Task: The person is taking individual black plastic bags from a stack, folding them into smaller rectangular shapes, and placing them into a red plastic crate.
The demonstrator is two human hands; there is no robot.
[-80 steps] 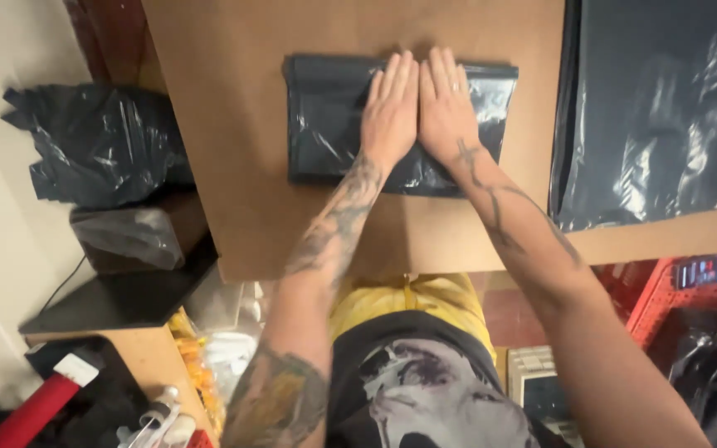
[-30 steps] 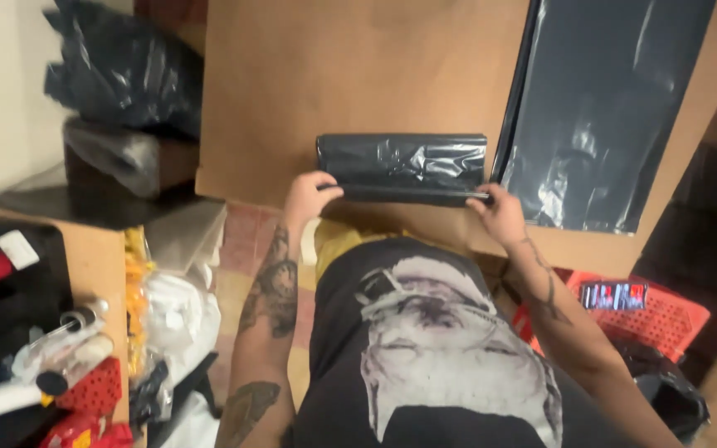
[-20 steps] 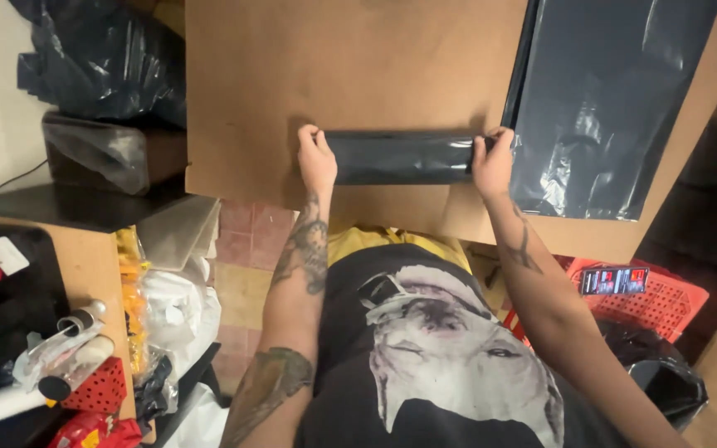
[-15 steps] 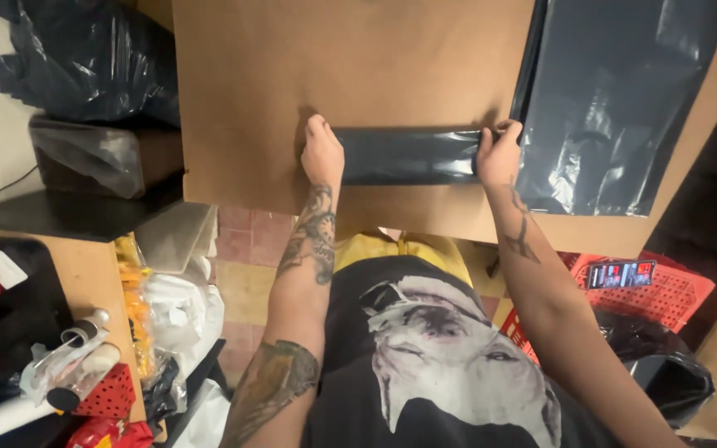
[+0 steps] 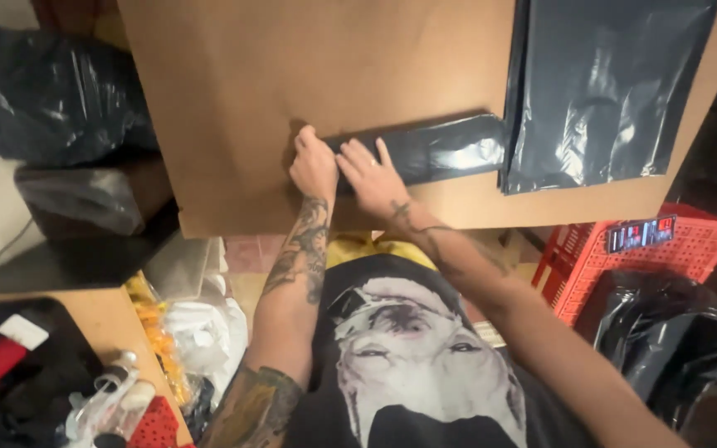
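A black plastic bag (image 5: 441, 148), folded into a long narrow strip, lies across the brown board (image 5: 309, 75). My left hand (image 5: 313, 164) grips the strip's left end, fingers curled over it. Right beside it my right hand (image 5: 373, 174) presses on the strip with fingers spread, close to the left end. The strip's right end reaches the edge of a stack of flat black bags (image 5: 603, 91).
A heap of crumpled black bags (image 5: 51, 95) sits at the left, above a dark box (image 5: 85, 199). A red plastic crate (image 5: 624, 257) and another black bag (image 5: 665, 340) are at the lower right. Clutter with white bags (image 5: 201, 332) lies at the lower left.
The bag went from a wide folded rectangle to a narrow strip. My right hand has slid from the strip's right end over to the left end, next to my left hand.
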